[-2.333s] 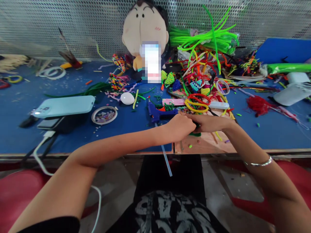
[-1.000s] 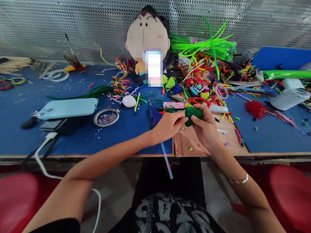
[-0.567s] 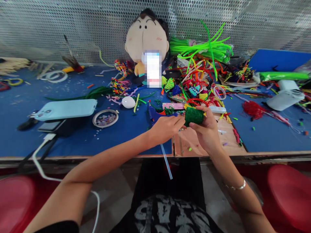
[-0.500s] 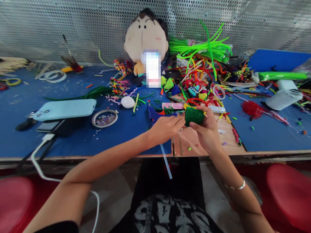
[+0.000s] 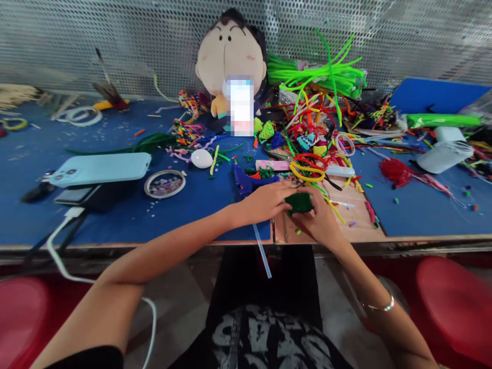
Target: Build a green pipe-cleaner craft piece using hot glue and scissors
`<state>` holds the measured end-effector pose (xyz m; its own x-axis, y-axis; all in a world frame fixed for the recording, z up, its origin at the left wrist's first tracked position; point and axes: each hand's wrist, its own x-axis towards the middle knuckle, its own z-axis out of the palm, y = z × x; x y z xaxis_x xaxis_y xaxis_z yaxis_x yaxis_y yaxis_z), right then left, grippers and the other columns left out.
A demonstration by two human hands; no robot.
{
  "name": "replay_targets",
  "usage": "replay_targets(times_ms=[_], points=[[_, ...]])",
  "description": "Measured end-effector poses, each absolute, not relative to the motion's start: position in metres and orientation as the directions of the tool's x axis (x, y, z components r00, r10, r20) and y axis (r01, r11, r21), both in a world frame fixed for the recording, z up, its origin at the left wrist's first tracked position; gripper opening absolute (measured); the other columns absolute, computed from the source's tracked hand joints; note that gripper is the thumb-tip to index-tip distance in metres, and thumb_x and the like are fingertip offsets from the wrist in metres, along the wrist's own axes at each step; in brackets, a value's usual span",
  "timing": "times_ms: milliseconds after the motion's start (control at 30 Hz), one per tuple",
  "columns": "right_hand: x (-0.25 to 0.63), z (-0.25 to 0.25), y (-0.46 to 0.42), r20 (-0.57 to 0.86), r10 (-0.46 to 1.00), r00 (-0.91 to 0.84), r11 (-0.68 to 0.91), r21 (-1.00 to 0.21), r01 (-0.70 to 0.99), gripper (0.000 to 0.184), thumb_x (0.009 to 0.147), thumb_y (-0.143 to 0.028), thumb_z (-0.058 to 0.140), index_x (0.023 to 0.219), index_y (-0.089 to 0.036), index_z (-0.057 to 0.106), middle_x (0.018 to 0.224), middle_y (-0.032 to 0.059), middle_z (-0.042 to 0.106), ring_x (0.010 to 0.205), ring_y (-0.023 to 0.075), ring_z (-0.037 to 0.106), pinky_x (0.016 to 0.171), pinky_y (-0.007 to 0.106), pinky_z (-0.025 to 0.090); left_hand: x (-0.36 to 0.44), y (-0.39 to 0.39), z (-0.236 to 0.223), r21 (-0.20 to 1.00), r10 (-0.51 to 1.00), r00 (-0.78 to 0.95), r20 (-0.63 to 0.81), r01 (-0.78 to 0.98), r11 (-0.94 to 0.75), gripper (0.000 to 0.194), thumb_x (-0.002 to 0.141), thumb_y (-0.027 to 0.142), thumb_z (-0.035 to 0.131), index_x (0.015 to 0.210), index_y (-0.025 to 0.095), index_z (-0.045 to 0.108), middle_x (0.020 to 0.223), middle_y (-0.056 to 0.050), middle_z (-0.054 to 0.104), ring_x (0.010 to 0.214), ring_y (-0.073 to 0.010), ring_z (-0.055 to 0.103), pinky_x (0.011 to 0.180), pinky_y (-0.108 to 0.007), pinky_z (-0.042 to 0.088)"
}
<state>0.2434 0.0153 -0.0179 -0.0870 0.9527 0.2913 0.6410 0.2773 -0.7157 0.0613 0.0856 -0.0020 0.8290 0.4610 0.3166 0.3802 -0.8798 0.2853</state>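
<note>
Between my two hands sits a dark green fuzzy piece point(image 5: 300, 203), short and thick like a small block or cylinder. My left hand point(image 5: 265, 204) grips its left side with bent fingers. On the other side, my right hand point(image 5: 320, 218) has its fingers and thumb wrapped round it. Just behind my left hand lies a blue glue gun point(image 5: 246, 179), with a clear glue stick point(image 5: 262, 251) jutting over the table's front edge. Yellow-handled scissors point(image 5: 307, 173) and a pink strip point(image 5: 272, 165) lie beyond my fingers.
A light blue phone point(image 5: 102, 169) rests on a dark object at left, near a round dish of beads point(image 5: 165, 184). A plush doll point(image 5: 230, 56) stands behind with a lit screen. Green pipe cleaners point(image 5: 319, 77) pile up at the back right.
My hands have brought the green piece lower and closer to the table's front edge, turning it. The yellow scissor handles behind it now show.
</note>
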Motion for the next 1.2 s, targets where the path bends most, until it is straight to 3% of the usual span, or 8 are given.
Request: replay_targets(times_ms=[133, 300, 833, 1000, 1200], points=[[0.248, -0.022, 0.009, 0.325, 0.923, -0.206, 0.353, -0.503, 0.789, 0.051, 0.077, -0.020, 0.060, 0.126, -0.024, 0.049, 0.116, 0.0075, 0.069, 0.095, 0.0246, 0.069, 0.075, 0.035, 0.053, 0.061, 0.086, -0.001, 0.442, 0.483, 0.809, 0.336, 0.318, -0.839, 0.037, 0.086, 0.011, 0.060, 0.123, 0.013, 0.061, 0.118, -0.012, 0.071, 0.113, -0.0196, 0.067, 0.096, -0.031, 0.053], [0.251, -0.031, 0.009, 0.380, 0.879, -0.290, 0.428, -0.358, 0.830, 0.048, 0.081, -0.020, 0.059, 0.127, -0.026, 0.051, 0.113, 0.0066, 0.071, 0.100, 0.0261, 0.069, 0.077, 0.036, 0.054, 0.058, 0.088, -0.001, 0.489, 0.496, 0.817, 0.294, 0.318, -0.813, 0.035, 0.083, 0.009, 0.063, 0.117, 0.015, 0.067, 0.111, -0.009, 0.074, 0.107, -0.0216, 0.070, 0.092, -0.032, 0.056], [0.249, -0.024, 0.003, 0.355, 0.899, -0.258, 0.404, -0.440, 0.802, 0.050, 0.083, -0.018, 0.058, 0.131, -0.023, 0.046, 0.122, 0.0092, 0.068, 0.107, 0.0252, 0.068, 0.081, 0.038, 0.056, 0.058, 0.082, 0.002, 0.380, 0.478, 0.830, 0.288, 0.359, -0.853, 0.024, 0.084, 0.013, 0.063, 0.107, 0.013, 0.069, 0.103, -0.009, 0.076, 0.099, -0.0220, 0.072, 0.087, -0.032, 0.056], [0.249, -0.025, 0.004, 0.366, 0.881, -0.299, 0.434, -0.375, 0.820, 0.055, 0.082, -0.018, 0.059, 0.135, -0.023, 0.043, 0.120, 0.0099, 0.069, 0.103, 0.0260, 0.069, 0.078, 0.037, 0.057, 0.059, 0.080, 0.003, 0.379, 0.469, 0.839, 0.276, 0.354, -0.855, 0.020, 0.084, 0.012, 0.062, 0.102, 0.014, 0.071, 0.099, -0.007, 0.076, 0.098, -0.0223, 0.072, 0.085, -0.032, 0.056], [0.251, -0.031, 0.006, 0.392, 0.845, -0.364, 0.485, -0.276, 0.830, 0.060, 0.083, -0.018, 0.057, 0.139, -0.022, 0.038, 0.124, 0.0111, 0.066, 0.110, 0.0276, 0.065, 0.086, 0.040, 0.054, 0.058, 0.080, 0.002, 0.375, 0.479, 0.837, 0.266, 0.368, -0.851, 0.019, 0.085, 0.012, 0.061, 0.101, 0.013, 0.070, 0.098, -0.008, 0.076, 0.096, -0.0217, 0.072, 0.083, -0.032, 0.056]])
